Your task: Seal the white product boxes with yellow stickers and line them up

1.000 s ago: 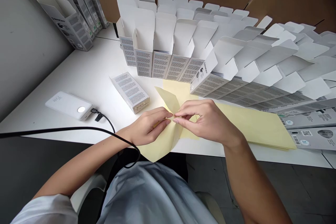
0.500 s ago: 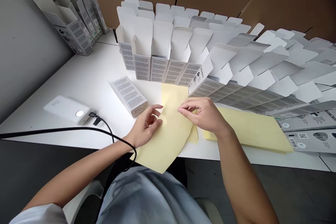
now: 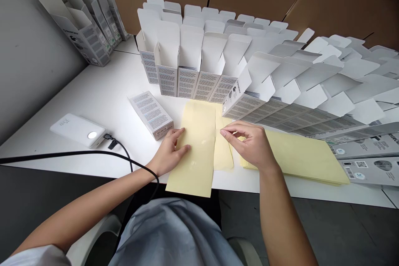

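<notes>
- Open-topped white cartons (image 3: 89,37): a row standing upright at far left, against the wall.
- Table (image 3: 102,95): white top carrying everything listed here.
- White power bank (image 3: 77,130): lying flat, lit, with a black cable (image 3: 62,154) plugged in.
- Closed printed carton (image 3: 151,115): lying on its side, alone.
- Left hand (image 3: 168,154): spread open, fingers (image 3: 181,133) resting on the yellow paper sheet.
- Yellow paper sheet (image 3: 196,149): folded, lying flat on the table edge between the hands, a narrower strip (image 3: 222,147) beside it.
- Right hand (image 3: 252,145): well apart from the left, thumb and forefinger close at the strip's top; pinch unclear.
- Upright carton rows (image 3: 199,79): behind the sheet, fanning rightward.
- Yellow sheet stack (image 3: 296,156): flat, right of the right hand.
- Flat printed cartons (image 3: 370,162): at far right, barcodes showing.
</notes>
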Demonstrator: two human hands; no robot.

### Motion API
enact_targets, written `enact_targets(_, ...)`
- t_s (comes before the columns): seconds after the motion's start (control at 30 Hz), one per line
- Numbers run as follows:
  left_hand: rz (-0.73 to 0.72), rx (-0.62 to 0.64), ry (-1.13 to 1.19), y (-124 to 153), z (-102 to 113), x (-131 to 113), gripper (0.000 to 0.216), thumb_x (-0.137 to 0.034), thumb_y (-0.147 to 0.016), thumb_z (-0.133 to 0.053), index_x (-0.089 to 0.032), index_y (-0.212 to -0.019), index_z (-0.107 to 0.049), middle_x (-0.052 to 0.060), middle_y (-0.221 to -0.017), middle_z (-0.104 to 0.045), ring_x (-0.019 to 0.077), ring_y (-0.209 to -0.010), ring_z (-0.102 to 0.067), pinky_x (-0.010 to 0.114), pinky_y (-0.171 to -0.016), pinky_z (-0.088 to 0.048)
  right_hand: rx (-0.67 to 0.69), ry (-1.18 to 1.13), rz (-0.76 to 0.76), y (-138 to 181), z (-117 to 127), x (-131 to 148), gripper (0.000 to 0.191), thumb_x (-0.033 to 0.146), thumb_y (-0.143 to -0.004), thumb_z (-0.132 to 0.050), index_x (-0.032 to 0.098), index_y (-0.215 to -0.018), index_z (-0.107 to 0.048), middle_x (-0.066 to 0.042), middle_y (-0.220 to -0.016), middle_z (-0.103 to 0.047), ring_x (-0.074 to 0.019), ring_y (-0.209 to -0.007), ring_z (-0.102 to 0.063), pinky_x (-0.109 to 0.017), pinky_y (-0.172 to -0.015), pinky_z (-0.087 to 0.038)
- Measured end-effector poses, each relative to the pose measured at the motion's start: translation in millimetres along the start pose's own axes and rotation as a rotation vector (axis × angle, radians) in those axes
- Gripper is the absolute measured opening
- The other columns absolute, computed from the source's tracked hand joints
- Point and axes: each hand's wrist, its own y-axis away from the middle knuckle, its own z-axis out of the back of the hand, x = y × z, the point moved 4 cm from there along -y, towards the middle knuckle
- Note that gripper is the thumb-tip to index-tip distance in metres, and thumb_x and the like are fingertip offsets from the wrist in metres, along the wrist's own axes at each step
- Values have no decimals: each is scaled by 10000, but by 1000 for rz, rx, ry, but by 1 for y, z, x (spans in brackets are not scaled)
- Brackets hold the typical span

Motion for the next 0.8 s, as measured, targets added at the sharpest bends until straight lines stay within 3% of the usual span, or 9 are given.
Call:
enact_targets(0.07, -63, 46, -193, 0, 2, -5, 756, -511, -848, -553, -90, -1461, -421, 149, -1341, -440, 104, -1027, -555, 204, -820, -525, -41, -34, -36, 2, -2, -5, 129, 259, -871, -664, 161, -814, -726, -54, -828, -704, -149, -744, -641, -249, -592, -512)
enact_targets(0.17, -186, 76, -523, 0, 4, -15, 686, -486, -868, -534, -129, -1448, -446, 165, -1375, -422, 77, -864, -577, 228, -758, -529, -96, -98, -101, 3, -8, -13, 144, 298, -863, -681, 167, -839, -737, -57, -846, -696, -155, -773, -640, -255, -609, -526)
enact_targets(0.3, -304, -80, -782, 1, 10, -28, 441, -374, -917, -478, -193, -1306, -581, 119, -1387, -460, 79, -847, -595, 158, -616, -436, -122, -231, -192, 6, -21, -18, 175, 335, -853, -698, 166, -850, -741, -55, -840, -684, -150, -743, -628, -265, -612, -537)
enact_targets(0.4, -428, -134, -558, 5, 15, -39, 315, -339, -941, -466, -158, -1053, -698, 71, -1080, -629, 15, -733, -546, 105, -594, -380, -139, -304, -198, 10, -31, -13, 158, 324, -857, -700, 170, -837, -732, -47, -823, -672, -142, -730, -619, -260, -609, -535)
enact_targets(0.47, -464, -105, -298, 6, 20, -47, 313, -360, -935, -503, -130, -947, -715, 46, -913, -640, -31, -625, -471, 80, -580, -368, -140, -319, -157, 12, -37, -6, 127, 295, -865, -692, 176, -841, -726, -44, -828, -663, -139, -743, -615, -254, -611, -536)
enact_targets(0.6, -377, -71, 4, 3, 26, -53, 354, -430, -881, -596, -98, -925, -711, 34, -851, -622, -57, -555, -407, 68, -530, -343, -116, -277, -66, 14, -43, 10, 84, 244, -882, -666, 180, -862, -717, -45, -835, -658, -139, -756, -614, -252, -617, -536)
enact_targets(0.8, -307, 39, 95, 1, 22, -47, 420, -480, -865, -601, -76, -895, -713, 49, -803, -607, -37, -581, -414, 78, -521, -328, -89, -215, -5, 13, -46, 20, 51, 211, -880, -661, 182, -868, -701, -47, -837, -666, -142, -749, -616, -261, -607, -516)
